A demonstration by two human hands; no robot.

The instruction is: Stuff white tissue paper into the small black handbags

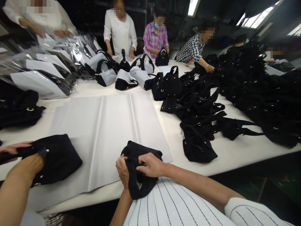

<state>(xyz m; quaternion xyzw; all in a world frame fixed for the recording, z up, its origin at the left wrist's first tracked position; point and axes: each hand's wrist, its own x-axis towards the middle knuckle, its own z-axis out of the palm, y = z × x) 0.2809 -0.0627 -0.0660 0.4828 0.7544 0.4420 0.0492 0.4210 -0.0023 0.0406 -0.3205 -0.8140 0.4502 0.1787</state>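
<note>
At the near table edge both my hands grip one small black fabric bag. My left hand is closed on its left side. My right hand pinches the top of the fabric from the right. The lower part of the bag hangs over the edge against my striped shirt. The bag rests on the corner of a large sheet of white paper spread on the white table.
A co-worker's hands at the near left hold another black bag. A big heap of black bags fills the right side. Paper-wrapped bags and clear plastic sleeves lie at the back left, where several people stand working.
</note>
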